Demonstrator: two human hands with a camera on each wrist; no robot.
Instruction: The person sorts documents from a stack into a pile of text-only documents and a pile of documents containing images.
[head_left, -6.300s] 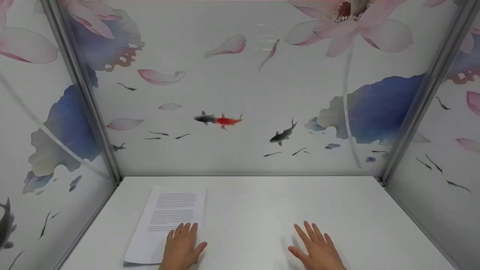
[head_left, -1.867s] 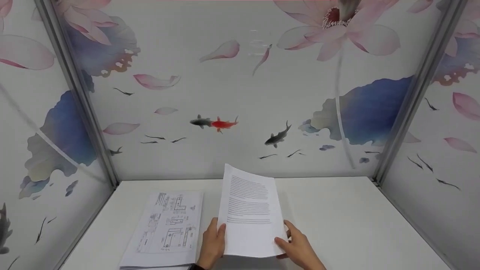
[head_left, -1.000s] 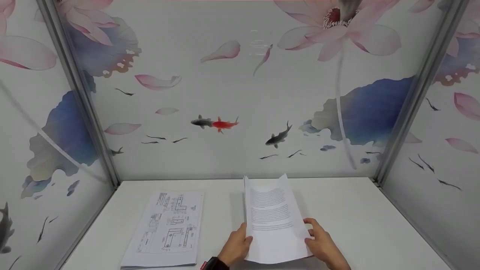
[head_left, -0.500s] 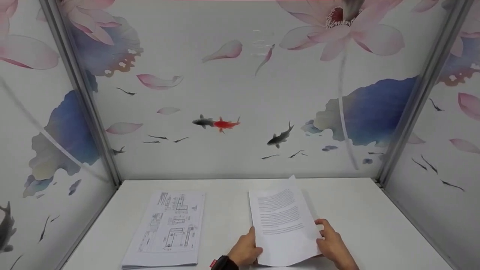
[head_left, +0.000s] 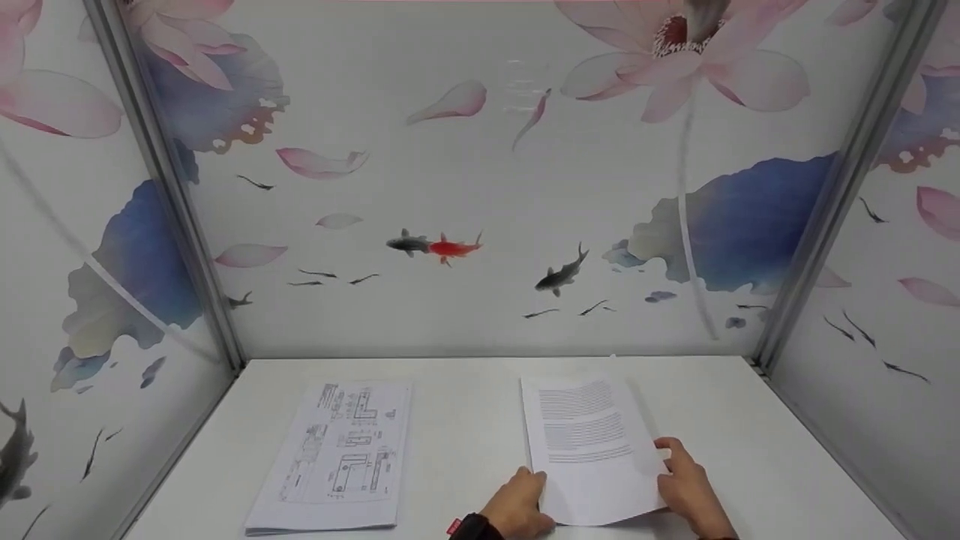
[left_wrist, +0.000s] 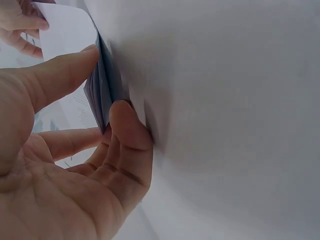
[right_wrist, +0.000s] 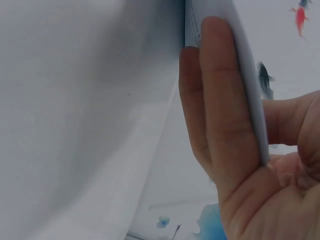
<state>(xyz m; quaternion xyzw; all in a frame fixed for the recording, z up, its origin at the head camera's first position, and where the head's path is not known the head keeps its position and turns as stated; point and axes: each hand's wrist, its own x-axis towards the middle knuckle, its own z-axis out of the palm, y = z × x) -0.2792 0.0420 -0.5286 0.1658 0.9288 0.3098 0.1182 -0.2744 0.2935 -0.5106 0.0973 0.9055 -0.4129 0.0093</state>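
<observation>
A thin sheaf of paper (head_left: 589, 487) with printed text on top lies low over the right half of the table, its near right corner bent up slightly. At its left edge my left hand (head_left: 517, 504) grips it; in the left wrist view the thumb (left_wrist: 65, 75) is on one side of several layered sheets (left_wrist: 102, 92) and the curled fingers are on the other. My right hand (head_left: 691, 487) holds the right edge, with fingers (right_wrist: 227, 100) under the paper in the right wrist view and the thumb on the opposite side. A paper stack (head_left: 322, 517) topped by a technical drawing lies at left.
The white table (head_left: 465, 420) is bounded by a back panel (head_left: 480, 322) and side panels printed with lotus flowers and fish. Metal posts (head_left: 202, 285) stand at the back corners. A dark band (head_left: 474, 527) with a red tag is on the left wrist.
The text-topped sheets, earlier on the left stack, were lifted by both hands, uncovering the drawing. They have since moved right and lower, flattening toward the table, both hands still holding them.
</observation>
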